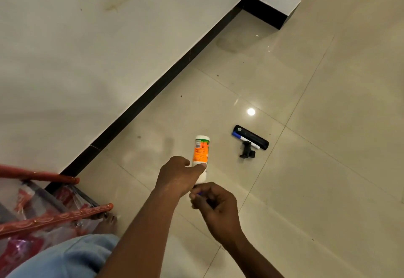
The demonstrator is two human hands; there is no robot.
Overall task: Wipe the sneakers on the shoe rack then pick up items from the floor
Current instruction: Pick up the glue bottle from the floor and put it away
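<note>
My left hand [178, 176] grips the lower end of a white bottle with an orange label [201, 152], held above the floor with its top pointing away from me. Just below it, my right hand [215, 202] is curled, and a small blue thing [199, 193] shows between its fingertips; most of that thing is hidden. On the tiles beyond the hands lie a black oblong case [254, 136], a blue-and-white marker [242, 138] against it, and a small black clip [247, 152].
The shoe rack [54, 217], with red bars and a clear plastic cover, stands at the lower left against the wall. A black skirting [153, 91] runs diagonally along the wall. My bare foot [107, 221] and light blue trouser leg are beside the rack. Glossy beige tiles stretch to the right.
</note>
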